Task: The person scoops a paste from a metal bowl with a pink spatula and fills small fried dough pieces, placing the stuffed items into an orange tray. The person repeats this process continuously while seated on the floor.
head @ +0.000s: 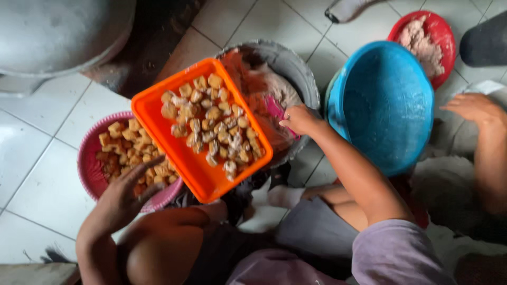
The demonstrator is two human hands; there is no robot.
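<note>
The left hand lay open, fingers spread, on the fried pieces at the near rim of the pink basket. The right hand, loosely curled, touched the pink paste in the grey bowl. The orange tray sat between them.

Soft, dim daylight; lower frame shadowed; slight motion blur throughout.

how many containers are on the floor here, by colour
orange tray with filled tofu pieces: 1
pink basket of fried tofu: 1
grey basin of filling: 1
blue bowl: 1
red bowl of paste: 1
large metal pot, top left corner: 1
total: 6

The left hand reaches over the pink basket; the right hand is at the grey basin.
</note>
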